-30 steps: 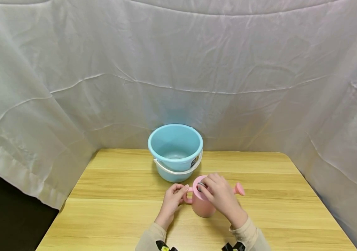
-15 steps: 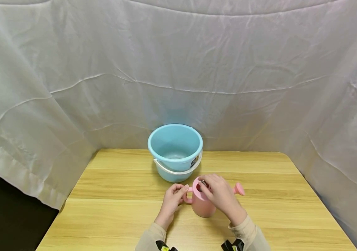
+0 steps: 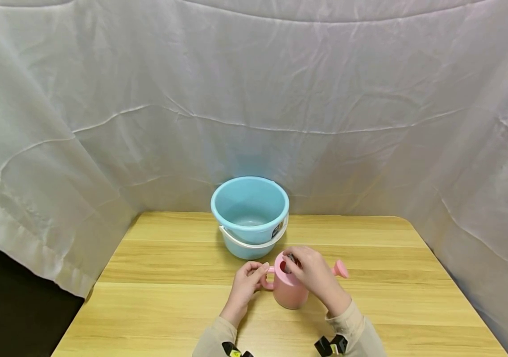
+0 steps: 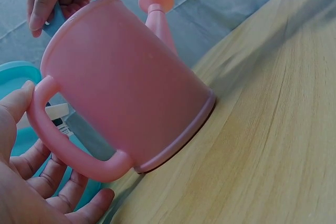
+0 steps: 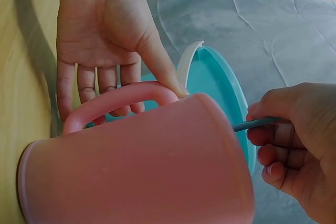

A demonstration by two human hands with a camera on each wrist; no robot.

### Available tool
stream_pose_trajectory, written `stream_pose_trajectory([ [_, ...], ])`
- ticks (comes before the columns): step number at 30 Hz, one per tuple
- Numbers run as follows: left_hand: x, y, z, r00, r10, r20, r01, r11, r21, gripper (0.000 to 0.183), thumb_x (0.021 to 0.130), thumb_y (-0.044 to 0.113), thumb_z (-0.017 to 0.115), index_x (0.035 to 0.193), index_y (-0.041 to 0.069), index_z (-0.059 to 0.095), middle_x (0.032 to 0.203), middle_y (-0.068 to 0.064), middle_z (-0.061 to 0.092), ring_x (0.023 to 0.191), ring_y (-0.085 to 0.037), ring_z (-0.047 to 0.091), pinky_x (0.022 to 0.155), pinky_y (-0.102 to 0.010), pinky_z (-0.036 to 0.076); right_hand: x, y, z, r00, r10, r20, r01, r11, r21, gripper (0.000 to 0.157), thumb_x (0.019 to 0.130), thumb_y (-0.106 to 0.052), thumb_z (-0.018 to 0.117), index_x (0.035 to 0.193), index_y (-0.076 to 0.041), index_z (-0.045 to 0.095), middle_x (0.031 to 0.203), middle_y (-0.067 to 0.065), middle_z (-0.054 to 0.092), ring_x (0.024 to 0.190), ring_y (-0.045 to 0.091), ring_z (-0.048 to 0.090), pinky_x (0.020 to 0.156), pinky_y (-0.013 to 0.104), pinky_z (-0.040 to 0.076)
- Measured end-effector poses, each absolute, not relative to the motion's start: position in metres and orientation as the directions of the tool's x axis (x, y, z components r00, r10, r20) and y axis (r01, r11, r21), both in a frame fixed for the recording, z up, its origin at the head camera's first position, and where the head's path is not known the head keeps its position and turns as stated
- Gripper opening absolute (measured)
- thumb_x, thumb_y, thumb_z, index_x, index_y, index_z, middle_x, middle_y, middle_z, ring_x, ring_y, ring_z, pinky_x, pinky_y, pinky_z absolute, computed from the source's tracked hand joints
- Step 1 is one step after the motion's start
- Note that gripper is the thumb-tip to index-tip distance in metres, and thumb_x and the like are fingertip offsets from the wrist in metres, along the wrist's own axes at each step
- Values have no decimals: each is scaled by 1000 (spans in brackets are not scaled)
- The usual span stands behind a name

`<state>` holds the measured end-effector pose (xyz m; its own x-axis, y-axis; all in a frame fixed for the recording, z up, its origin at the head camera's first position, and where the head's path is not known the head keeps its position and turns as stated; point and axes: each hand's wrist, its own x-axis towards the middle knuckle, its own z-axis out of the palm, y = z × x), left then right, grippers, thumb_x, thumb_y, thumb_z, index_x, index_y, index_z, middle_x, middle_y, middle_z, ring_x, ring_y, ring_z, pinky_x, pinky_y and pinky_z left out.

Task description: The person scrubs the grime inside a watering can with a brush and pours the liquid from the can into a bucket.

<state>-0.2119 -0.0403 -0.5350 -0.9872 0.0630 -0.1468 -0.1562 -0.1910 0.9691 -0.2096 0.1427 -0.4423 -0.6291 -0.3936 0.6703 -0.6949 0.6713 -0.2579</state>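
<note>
A pink watering can stands upright on the table, its spout pointing right. My left hand holds the can's handle, thumb at the top end and fingers loosely bent behind it. Over the round top opening, my right hand pinches a thin, dark grey piece between thumb and fingers. That piece reaches down to the can's mouth, and its lower end is hidden inside, so I cannot tell what it is.
Just behind the can stands a light blue bucket with a white handle hanging down in front. The wooden table is bordered at the back and sides by a pale grey curtain.
My right hand shifts slightly over the opening and the grey piece changes its angle, showing more of the dark opening. The left hand and the can stay in place.
</note>
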Motion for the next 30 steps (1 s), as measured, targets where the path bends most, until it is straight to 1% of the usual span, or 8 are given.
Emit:
stream_pose_trajectory([
  [4, -212, -40, -535, -987, 64, -147, -157, -200, 967, 36, 88, 35, 71, 101, 5, 59, 72, 1, 60, 66, -18, 68, 71, -30, 54, -211, 143, -439, -616, -386, 687, -701, 667, -254, 11, 78, -1, 72, 86, -8, 70, 81, 3, 71, 73, 14, 64, 66, 29, 55],
  [7, -212, -40, -535, -988, 66, -140, -151, -206, 967, 35, 89, 34, 71, 101, 4, 59, 72, 1, 60, 66, -18, 69, 70, -29, 54, -211, 144, -435, -598, -382, 705, -714, 654, -252, 13, 77, 0, 74, 87, -8, 70, 80, 3, 70, 71, 12, 62, 63, 27, 53],
  [10, -212, -40, -535, -987, 64, -147, -157, -204, 966, 35, 89, 35, 71, 102, 4, 59, 73, 0, 60, 66, -19, 70, 71, -29, 54, -211, 145, -430, -583, -378, 719, -730, 632, -259, 12, 78, 0, 74, 88, -6, 70, 78, 2, 68, 67, 11, 58, 60, 23, 50],
  [14, -212, -40, -535, -985, 56, -161, -168, -191, 967, 37, 87, 37, 72, 102, 5, 60, 75, 0, 62, 67, -17, 68, 72, -30, 54, -209, 144, -423, -569, -371, 734, -743, 614, -266, 2, 85, -5, 69, 88, -6, 69, 77, 1, 66, 65, 10, 54, 58, 19, 45],
  [18, -213, -40, -536, -985, 52, -163, -170, -181, 969, 38, 87, 38, 72, 101, 5, 60, 76, 1, 62, 68, -15, 66, 72, -31, 53, -209, 144, -422, -559, -359, 747, -743, 617, -259, 6, 83, -4, 70, 87, -8, 69, 76, 0, 64, 65, 7, 51, 58, 17, 44],
  [21, -213, -40, -537, -985, 53, -164, -171, -179, 969, 39, 86, 39, 72, 102, 5, 60, 77, 2, 62, 67, -15, 66, 72, -31, 53, -209, 143, -425, -549, -362, 753, -743, 623, -242, 9, 81, -3, 73, 86, -8, 68, 76, 0, 65, 65, 8, 52, 58, 18, 44],
  [25, -213, -40, -536, -986, 54, -161, -168, -180, 969, 39, 87, 39, 72, 102, 5, 60, 76, 1, 62, 67, -16, 67, 72, -31, 53, -210, 143, -433, -551, -379, 744, -739, 635, -224, 1, 85, -7, 70, 86, -7, 69, 77, 1, 67, 67, 9, 55, 59, 21, 47],
  [30, -212, -40, -536, -985, 56, -161, -169, -184, 968, 37, 87, 37, 72, 101, 5, 60, 77, 0, 62, 67, -16, 67, 72, -32, 54, -211, 140, -444, -578, -385, 720, -724, 648, -235, 6, 82, -4, 71, 84, -9, 69, 79, 2, 69, 71, 11, 60, 63, 25, 52],
])
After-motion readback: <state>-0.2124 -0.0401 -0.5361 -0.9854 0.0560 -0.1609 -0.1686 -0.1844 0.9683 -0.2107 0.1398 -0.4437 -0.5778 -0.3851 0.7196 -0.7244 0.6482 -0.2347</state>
